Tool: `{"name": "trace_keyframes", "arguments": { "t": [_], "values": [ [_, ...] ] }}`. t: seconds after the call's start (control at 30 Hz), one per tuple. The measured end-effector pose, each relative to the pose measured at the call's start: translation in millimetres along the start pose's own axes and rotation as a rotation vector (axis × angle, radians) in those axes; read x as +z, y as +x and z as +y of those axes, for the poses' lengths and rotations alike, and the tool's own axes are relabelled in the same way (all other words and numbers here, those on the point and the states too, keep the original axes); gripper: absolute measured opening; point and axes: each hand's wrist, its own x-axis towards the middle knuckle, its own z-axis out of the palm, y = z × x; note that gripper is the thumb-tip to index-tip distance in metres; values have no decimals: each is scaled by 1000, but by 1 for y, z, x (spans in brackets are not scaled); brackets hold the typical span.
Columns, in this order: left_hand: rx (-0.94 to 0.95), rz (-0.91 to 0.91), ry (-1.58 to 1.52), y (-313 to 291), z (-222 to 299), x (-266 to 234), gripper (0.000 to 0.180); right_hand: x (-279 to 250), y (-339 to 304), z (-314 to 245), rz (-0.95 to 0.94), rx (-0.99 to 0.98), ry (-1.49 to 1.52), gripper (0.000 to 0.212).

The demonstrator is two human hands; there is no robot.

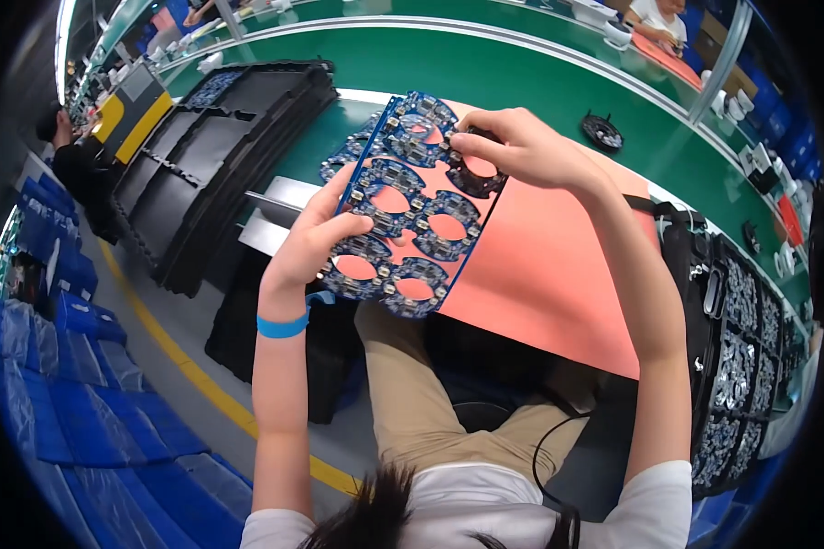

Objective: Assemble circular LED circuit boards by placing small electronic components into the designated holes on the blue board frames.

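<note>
A blue circuit-board panel of several ring-shaped boards with large holes is held tilted in front of me, over the near left part of the pink mat. My left hand grips its left edge, thumb on the face. That wrist wears a blue band. At the panel's upper right corner, my right hand closes thumb and fingers on a darker ring-shaped circuit board. Whether this ring is still joined to the panel, I cannot tell. More circuit boards lie behind the panel.
Stacked black trays stand at left, beside a yellow machine. At right, a black tray holds many small boards. A round black part lies on the green bench. Another person works across the bench.
</note>
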Motion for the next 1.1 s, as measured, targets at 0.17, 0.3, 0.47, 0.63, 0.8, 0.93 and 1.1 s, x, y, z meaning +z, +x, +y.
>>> {"name": "trace_keyframes", "arguments": {
  "t": [0.17, 0.3, 0.47, 0.63, 0.8, 0.93, 1.1],
  "values": [
    [151, -35, -533, -16, 5, -79, 60, 42, 42, 13, 278, -18, 633, 31],
    [250, 292, -99, -7, 8, -99, 56, 103, 72, 11, 717, -49, 595, 29],
    [292, 734, 255, 30, -11, -133, 53, 176, 79, -26, 714, -52, 500, 19],
    [493, 747, 497, 43, -34, -174, 53, 204, 75, -29, 596, -31, 398, 20],
    [524, 769, 480, 37, -39, -169, 51, 212, 74, -30, 573, -43, 387, 22],
    [514, 781, 524, 38, -45, -167, 53, 216, 70, -21, 518, -4, 414, 20],
    [542, 806, 540, 35, -42, -161, 54, 220, 72, -22, 607, -90, 353, 18]
  ]
}}
